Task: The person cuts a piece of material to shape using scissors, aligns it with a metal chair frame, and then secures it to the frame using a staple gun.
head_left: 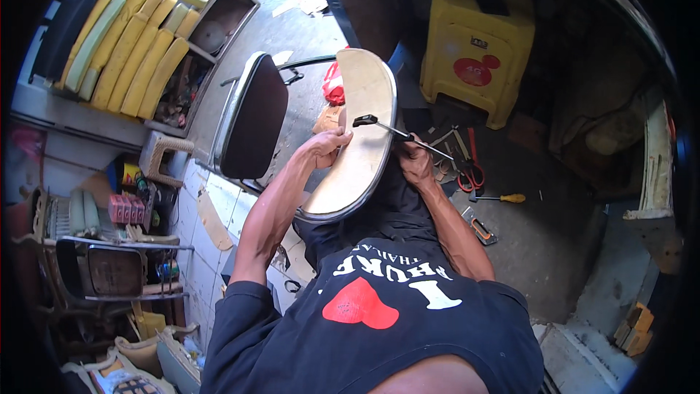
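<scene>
A curved chair panel, pale on its face with a dark rim, stands tilted over my lap. At its left edge my left hand grips it, fingers closed. On the far side of the rim my right hand is curled, with its fingers partly hidden. A slim tool with a black end and a thin metal shaft crosses the panel and runs along the top of my right hand, which appears closed on the shaft. Beyond the panel is a chair frame with a dark padded piece.
Red-handled scissors, a yellow-handled screwdriver and an orange-and-grey hand tool lie on the floor to the right. A yellow plastic stool stands farther off. Stacked yellow cushions and chair parts crowd the left.
</scene>
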{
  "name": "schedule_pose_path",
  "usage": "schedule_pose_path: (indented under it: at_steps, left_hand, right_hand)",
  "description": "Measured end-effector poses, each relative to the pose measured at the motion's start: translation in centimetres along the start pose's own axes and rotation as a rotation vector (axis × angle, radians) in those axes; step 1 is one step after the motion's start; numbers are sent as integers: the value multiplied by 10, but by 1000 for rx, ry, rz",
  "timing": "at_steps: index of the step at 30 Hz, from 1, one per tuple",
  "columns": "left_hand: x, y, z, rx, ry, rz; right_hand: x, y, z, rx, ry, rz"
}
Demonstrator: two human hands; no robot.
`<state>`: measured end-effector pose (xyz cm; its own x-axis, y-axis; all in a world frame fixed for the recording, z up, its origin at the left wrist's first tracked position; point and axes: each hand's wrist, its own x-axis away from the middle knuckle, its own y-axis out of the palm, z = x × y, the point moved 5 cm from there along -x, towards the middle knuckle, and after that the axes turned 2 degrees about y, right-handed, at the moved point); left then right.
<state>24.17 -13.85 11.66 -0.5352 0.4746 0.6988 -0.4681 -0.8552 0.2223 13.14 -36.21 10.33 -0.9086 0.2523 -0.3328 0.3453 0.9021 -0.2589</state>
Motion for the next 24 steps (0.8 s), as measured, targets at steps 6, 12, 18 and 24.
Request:
schedule_pose_path:
  at_steps: [6, 12, 18, 24]
  left_hand:
    - [-8, -5, -3, 31, 55, 14]
    - [1, 0, 2, 49, 44, 31]
    - [11, 3, 7, 101, 82, 65]
    - [5, 1, 5, 118, 80, 80]
  right_hand:
    - [5, -5, 5, 25, 115, -63]
    - [13, -12, -16, -166, 62, 120]
    - [15, -15, -25, -149, 61, 162]
    - [0, -29, -16, -185, 187, 313]
